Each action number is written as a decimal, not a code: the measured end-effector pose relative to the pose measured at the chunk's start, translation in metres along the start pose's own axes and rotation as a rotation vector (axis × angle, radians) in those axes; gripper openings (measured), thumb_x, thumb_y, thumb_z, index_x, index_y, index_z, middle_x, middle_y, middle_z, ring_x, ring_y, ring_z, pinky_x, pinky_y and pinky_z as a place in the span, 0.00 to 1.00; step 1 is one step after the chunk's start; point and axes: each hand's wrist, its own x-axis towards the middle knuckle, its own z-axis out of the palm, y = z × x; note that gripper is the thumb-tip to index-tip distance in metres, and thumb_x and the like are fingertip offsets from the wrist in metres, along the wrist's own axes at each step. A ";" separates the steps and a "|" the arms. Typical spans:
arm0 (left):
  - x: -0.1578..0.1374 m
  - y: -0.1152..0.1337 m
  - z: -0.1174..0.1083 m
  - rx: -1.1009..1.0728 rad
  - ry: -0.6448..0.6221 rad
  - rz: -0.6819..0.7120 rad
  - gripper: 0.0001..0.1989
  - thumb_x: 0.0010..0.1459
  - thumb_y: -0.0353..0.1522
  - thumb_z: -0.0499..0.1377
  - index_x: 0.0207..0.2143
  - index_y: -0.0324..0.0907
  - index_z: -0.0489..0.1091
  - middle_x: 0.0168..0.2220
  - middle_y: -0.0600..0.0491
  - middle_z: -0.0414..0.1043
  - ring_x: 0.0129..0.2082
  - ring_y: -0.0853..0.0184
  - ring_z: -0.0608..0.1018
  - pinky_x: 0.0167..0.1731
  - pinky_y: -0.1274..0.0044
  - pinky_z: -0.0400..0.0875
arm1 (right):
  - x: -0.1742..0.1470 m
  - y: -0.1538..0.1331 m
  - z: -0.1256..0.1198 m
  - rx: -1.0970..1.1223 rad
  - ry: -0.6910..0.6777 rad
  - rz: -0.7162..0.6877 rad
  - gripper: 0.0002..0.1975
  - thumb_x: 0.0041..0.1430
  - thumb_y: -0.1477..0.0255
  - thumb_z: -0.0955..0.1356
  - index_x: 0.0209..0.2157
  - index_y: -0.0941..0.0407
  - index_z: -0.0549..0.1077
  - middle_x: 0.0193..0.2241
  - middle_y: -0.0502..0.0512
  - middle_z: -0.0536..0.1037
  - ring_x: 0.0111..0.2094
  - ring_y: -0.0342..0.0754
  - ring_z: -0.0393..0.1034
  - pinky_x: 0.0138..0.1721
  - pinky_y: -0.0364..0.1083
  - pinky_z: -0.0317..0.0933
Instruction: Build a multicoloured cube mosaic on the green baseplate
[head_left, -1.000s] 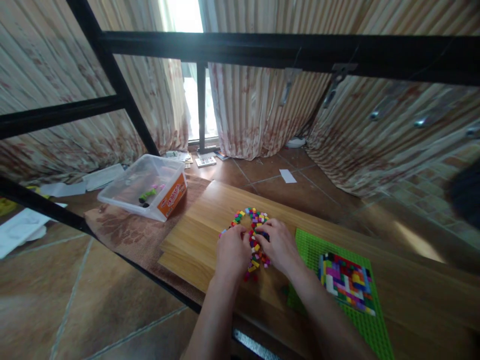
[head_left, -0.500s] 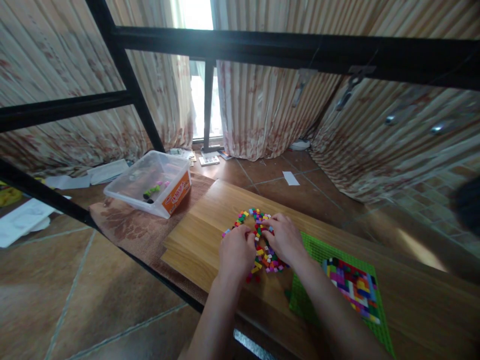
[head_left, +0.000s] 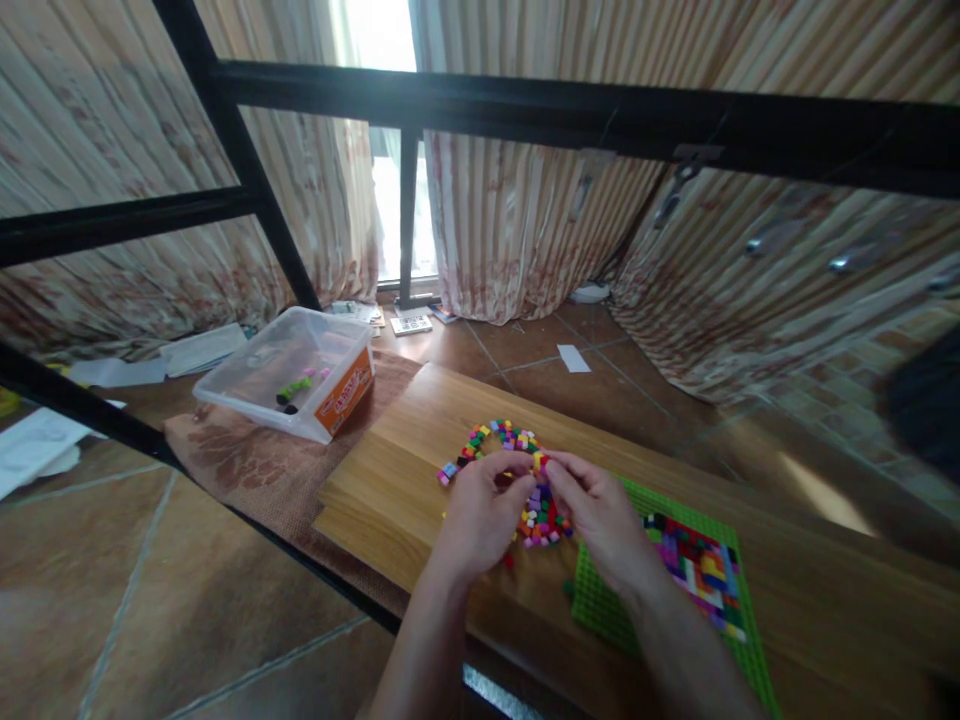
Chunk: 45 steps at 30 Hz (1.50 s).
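My left hand (head_left: 487,510) hovers over a loose heap of small colourful toy bricks (head_left: 536,525), thumb and forefinger curled toward each other; what lies between their tips is too small to make out. Facing it, my right hand (head_left: 600,505) pinches a small red toy brick (head_left: 545,463). A yellow bit shows right beside that brick, between both hands' fingertips. Under my right forearm lies a green studded baseplate (head_left: 607,590), partly hidden. On it, a patch of many-coloured bricks (head_left: 694,570) is pressed together.
The bricks lie on a wooden tabletop (head_left: 397,450). Left of it, on a brown cloth (head_left: 240,460), stands a clear plastic box (head_left: 262,400) with an orange label and several pieces inside. A black metal frame (head_left: 525,100) crosses in front of the curtains. Papers (head_left: 202,345) lie on the tiled floor.
Both hands have risen from the heap and come together at the fingertips. A red brick now shows in my right fingers. The view has shifted slightly.
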 end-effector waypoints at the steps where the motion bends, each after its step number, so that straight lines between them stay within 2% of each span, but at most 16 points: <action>1: -0.001 0.000 0.003 -0.076 -0.012 0.003 0.10 0.57 0.29 0.58 0.38 0.41 0.78 0.33 0.52 0.79 0.33 0.67 0.77 0.35 0.79 0.70 | -0.006 0.001 -0.002 0.088 0.012 0.044 0.19 0.59 0.55 0.67 0.37 0.57 0.79 0.26 0.51 0.76 0.27 0.45 0.66 0.29 0.44 0.59; 4: -0.002 -0.001 0.012 -0.199 0.003 -0.026 0.08 0.54 0.30 0.62 0.37 0.40 0.77 0.33 0.52 0.78 0.32 0.67 0.76 0.35 0.78 0.71 | -0.020 0.004 -0.005 0.207 0.050 0.095 0.19 0.57 0.53 0.69 0.34 0.56 0.80 0.21 0.48 0.72 0.23 0.43 0.61 0.26 0.43 0.55; 12: -0.002 0.001 0.028 -0.301 -0.075 -0.133 0.07 0.49 0.32 0.67 0.31 0.38 0.76 0.27 0.54 0.76 0.27 0.70 0.74 0.30 0.80 0.69 | -0.032 0.004 -0.009 0.205 0.222 0.062 0.15 0.50 0.57 0.73 0.30 0.55 0.81 0.21 0.48 0.74 0.23 0.42 0.61 0.25 0.42 0.55; 17: -0.003 0.006 0.028 -0.317 -0.132 -0.171 0.08 0.46 0.32 0.69 0.27 0.37 0.75 0.24 0.54 0.74 0.23 0.73 0.72 0.26 0.82 0.66 | -0.036 0.003 -0.014 0.276 0.183 0.073 0.13 0.51 0.59 0.73 0.27 0.56 0.80 0.17 0.46 0.70 0.21 0.41 0.58 0.24 0.41 0.52; 25: -0.006 0.006 0.021 -0.311 -0.184 -0.166 0.09 0.48 0.33 0.68 0.29 0.36 0.76 0.20 0.54 0.73 0.21 0.73 0.71 0.24 0.81 0.65 | -0.044 0.002 -0.009 0.643 0.123 0.226 0.15 0.45 0.58 0.76 0.24 0.56 0.79 0.19 0.48 0.72 0.22 0.40 0.60 0.24 0.41 0.54; 27: -0.004 0.003 0.018 -0.278 -0.159 -0.173 0.09 0.48 0.34 0.68 0.30 0.37 0.76 0.21 0.54 0.74 0.21 0.72 0.72 0.25 0.81 0.66 | -0.043 0.006 -0.006 0.564 0.158 0.198 0.14 0.47 0.58 0.75 0.25 0.56 0.79 0.20 0.48 0.73 0.23 0.42 0.62 0.25 0.42 0.56; 29: -0.001 -0.002 0.014 -0.171 -0.092 -0.167 0.07 0.48 0.32 0.67 0.30 0.37 0.76 0.23 0.55 0.74 0.23 0.72 0.72 0.26 0.80 0.67 | -0.041 0.011 -0.006 0.328 0.213 0.129 0.13 0.52 0.59 0.73 0.28 0.55 0.80 0.23 0.50 0.76 0.25 0.44 0.66 0.29 0.44 0.59; 32: 0.003 -0.010 0.007 0.155 0.059 -0.136 0.02 0.49 0.27 0.63 0.28 0.38 0.76 0.24 0.54 0.75 0.24 0.70 0.74 0.27 0.80 0.66 | -0.040 0.019 -0.007 -0.168 0.277 0.022 0.09 0.58 0.65 0.69 0.32 0.55 0.80 0.29 0.53 0.79 0.32 0.49 0.72 0.37 0.47 0.61; 36: 0.007 -0.016 0.001 0.564 0.153 -0.118 0.08 0.52 0.23 0.60 0.31 0.40 0.78 0.28 0.52 0.78 0.28 0.67 0.77 0.31 0.77 0.67 | -0.040 0.025 -0.006 -0.638 0.232 -0.017 0.08 0.62 0.73 0.67 0.32 0.56 0.79 0.30 0.56 0.79 0.35 0.52 0.73 0.40 0.49 0.60; 40: 0.007 -0.017 0.000 0.770 0.130 -0.110 0.10 0.56 0.23 0.58 0.34 0.40 0.79 0.31 0.49 0.79 0.31 0.65 0.78 0.35 0.75 0.68 | -0.038 0.029 -0.002 -0.776 0.186 0.000 0.09 0.63 0.76 0.65 0.34 0.57 0.78 0.34 0.58 0.80 0.38 0.52 0.73 0.41 0.48 0.61; 45: 0.007 -0.018 -0.001 0.798 0.112 -0.128 0.12 0.59 0.25 0.57 0.40 0.39 0.79 0.38 0.45 0.80 0.36 0.63 0.80 0.37 0.74 0.68 | -0.038 0.030 -0.001 -0.698 0.157 0.020 0.09 0.60 0.77 0.68 0.40 0.56 0.78 0.38 0.56 0.81 0.41 0.52 0.74 0.44 0.48 0.63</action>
